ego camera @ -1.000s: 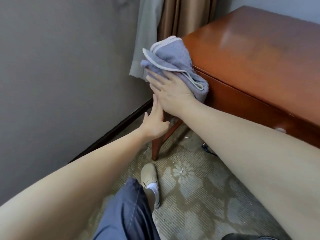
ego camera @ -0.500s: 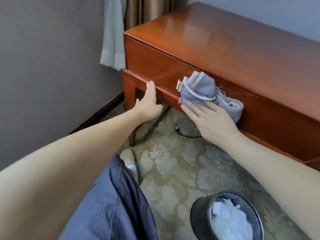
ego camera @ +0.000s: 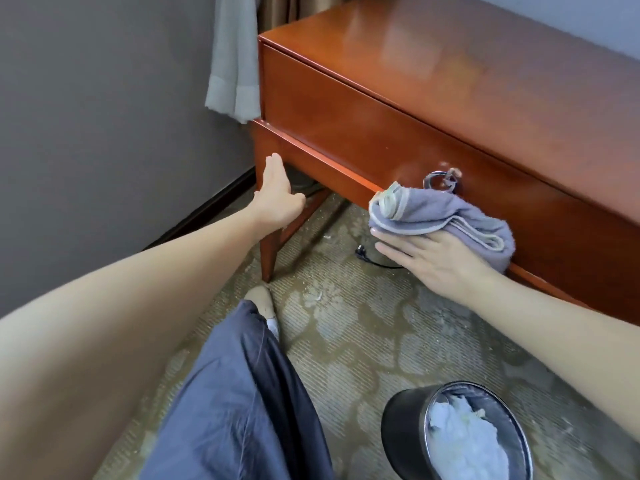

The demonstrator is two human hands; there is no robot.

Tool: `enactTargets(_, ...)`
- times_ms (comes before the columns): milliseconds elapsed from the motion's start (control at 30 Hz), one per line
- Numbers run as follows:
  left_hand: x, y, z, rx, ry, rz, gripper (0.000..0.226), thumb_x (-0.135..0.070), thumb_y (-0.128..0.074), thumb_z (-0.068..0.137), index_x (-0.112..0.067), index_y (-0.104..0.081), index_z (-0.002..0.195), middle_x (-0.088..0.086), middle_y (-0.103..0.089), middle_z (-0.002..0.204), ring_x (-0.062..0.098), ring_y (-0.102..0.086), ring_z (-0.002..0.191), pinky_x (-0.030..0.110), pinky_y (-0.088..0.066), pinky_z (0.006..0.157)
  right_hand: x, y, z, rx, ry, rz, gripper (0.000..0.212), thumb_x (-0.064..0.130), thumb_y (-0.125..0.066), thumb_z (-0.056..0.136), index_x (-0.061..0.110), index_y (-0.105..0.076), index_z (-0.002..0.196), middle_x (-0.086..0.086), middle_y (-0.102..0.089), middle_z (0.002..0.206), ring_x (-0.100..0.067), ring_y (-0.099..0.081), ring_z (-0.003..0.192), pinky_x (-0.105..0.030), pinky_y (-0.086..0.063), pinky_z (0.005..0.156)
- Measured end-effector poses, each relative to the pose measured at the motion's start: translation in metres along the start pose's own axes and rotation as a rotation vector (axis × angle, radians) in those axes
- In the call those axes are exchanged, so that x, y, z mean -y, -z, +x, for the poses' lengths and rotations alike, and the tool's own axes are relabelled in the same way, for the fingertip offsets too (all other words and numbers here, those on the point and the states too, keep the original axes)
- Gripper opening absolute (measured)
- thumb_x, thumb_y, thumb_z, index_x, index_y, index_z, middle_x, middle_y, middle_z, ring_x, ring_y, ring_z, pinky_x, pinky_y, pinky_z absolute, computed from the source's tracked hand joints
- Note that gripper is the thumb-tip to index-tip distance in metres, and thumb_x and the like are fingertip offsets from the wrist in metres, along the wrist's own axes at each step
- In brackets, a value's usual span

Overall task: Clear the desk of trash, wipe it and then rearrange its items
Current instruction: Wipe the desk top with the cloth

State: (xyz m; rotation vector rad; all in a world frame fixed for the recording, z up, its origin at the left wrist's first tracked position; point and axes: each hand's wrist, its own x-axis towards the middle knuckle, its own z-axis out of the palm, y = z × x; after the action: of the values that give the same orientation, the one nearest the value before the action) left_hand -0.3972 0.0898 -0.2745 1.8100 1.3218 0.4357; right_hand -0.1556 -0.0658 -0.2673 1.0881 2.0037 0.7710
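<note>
Pressing the bunched grey cloth [ego camera: 446, 213] against the worktop's [ego camera: 467, 64] drawer front, just below the ring pull [ego camera: 441, 180], your right hand [ego camera: 436, 258] lies flat with fingers straight. Your left hand [ego camera: 277, 197], fingers extended and grasping nothing, touches the corner leg [ego camera: 268, 254]. A black bin [ego camera: 403, 424] holding crumpled paper stands on the carpet.
</note>
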Motion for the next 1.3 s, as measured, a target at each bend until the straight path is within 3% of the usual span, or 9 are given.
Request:
enactTargets(100,0.009,0.012,0.011,0.029,-0.014,-0.019,0.084,-0.008,-0.046,0.093,-0.009,0.011,0.155,0.008,0.011,0.164,0.023,0.005,0.151,0.046,-0.003,0.123,-0.004,0.017,0.061,0.026,-0.011,0.061,0.062,0.014,-0.024,0.098,0.016,-0.008,0.157,-0.007,0.012,0.161,-0.018,0.015,0.147,-0.041,0.011,0.107)
enactTargets(233,0.032,0.028,0.036,0.0,-0.034,-0.04,0.088,-0.014,-0.044,0.076,-0.012,-0.006,0.155,0.013,-0.009,0.162,0.03,-0.013,0.149,0.06,-0.018,0.118,-0.026,0.042,0.132,-0.19,-0.101,0.064,0.059,0.016,-0.028,0.089,0.017,-0.048,0.145,-0.006,-0.034,0.156,-0.021,-0.027,0.147,-0.044,-0.024,0.114)
enactTargets(367,0.057,0.035,0.06,0.013,-0.127,0.003,0.094,-0.025,-0.046,0.071,-0.023,-0.004,0.156,0.001,-0.014,0.163,0.027,-0.017,0.149,0.065,-0.02,0.114,-0.054,0.09,0.208,-0.158,-0.112,0.125,0.057,0.022,-0.021,0.102,0.016,-0.005,0.157,-0.005,0.007,0.164,-0.02,0.011,0.151,-0.043,0.004,0.122)
enactTargets(533,0.041,0.034,0.052,0.028,-0.043,0.173,0.096,-0.026,-0.051,0.082,-0.016,0.009,0.155,0.001,0.0,0.164,0.024,-0.008,0.151,0.064,-0.009,0.116,-0.083,0.12,0.235,-0.211,-0.197,-0.026,0.054,0.027,-0.019,0.105,0.013,-0.005,0.156,-0.004,0.007,0.164,-0.02,0.014,0.15,-0.046,0.008,0.12)
enactTargets(733,-0.003,0.01,0.034,-0.089,0.021,0.146,0.081,-0.027,-0.047,0.096,-0.002,0.003,0.154,0.016,0.004,0.163,0.031,-0.004,0.15,0.051,-0.01,0.121,-0.103,0.112,0.149,-0.188,-0.25,-0.152,0.055,0.037,-0.013,0.103,0.024,-0.009,0.156,0.0,-0.001,0.165,-0.022,0.007,0.152,-0.069,0.007,0.113)
enactTargets(867,-0.037,-0.025,0.005,-0.114,-0.029,0.076,0.079,-0.032,-0.049,0.091,-0.003,-0.008,0.152,0.019,-0.009,0.16,0.035,-0.015,0.147,0.054,-0.017,0.118,-0.103,0.077,0.061,-0.113,-0.23,-0.091,0.055,0.03,-0.008,0.102,0.028,-0.019,0.155,0.003,-0.01,0.164,-0.019,-0.002,0.152,-0.066,0.003,0.115)
enactTargets(967,-0.065,-0.057,-0.026,-0.046,-0.038,0.105,0.082,-0.029,-0.047,0.096,-0.007,0.005,0.155,0.015,0.009,0.163,0.034,-0.007,0.15,0.051,-0.011,0.12,-0.086,0.047,-0.011,-0.192,-0.328,0.012,0.054,0.028,-0.019,0.101,0.021,-0.032,0.153,0.001,-0.029,0.159,-0.02,-0.019,0.15,-0.06,0.004,0.117)
enactTargets(1067,-0.086,-0.088,-0.052,0.021,-0.065,0.126,0.084,-0.03,-0.045,0.098,-0.007,0.013,0.155,0.014,0.017,0.162,0.034,-0.009,0.15,0.05,-0.007,0.121,-0.069,0.029,-0.073,-0.258,-0.441,0.08,0.054,0.025,-0.027,0.102,0.017,-0.026,0.155,0.0,-0.026,0.16,-0.022,-0.018,0.15,-0.058,0.004,0.119)
enactTargets(1300,-0.113,-0.134,-0.088,0.158,-0.096,0.151,0.084,-0.032,-0.043,0.1,-0.011,0.018,0.154,0.012,0.025,0.16,0.034,-0.013,0.149,0.048,-0.003,0.121,-0.015,-0.021,-0.213,-0.075,-0.409,0.145,0.062,0.015,-0.033,0.091,0.012,-0.032,0.152,-0.002,-0.032,0.157,-0.024,-0.045,0.137,-0.053,-0.01,0.12)
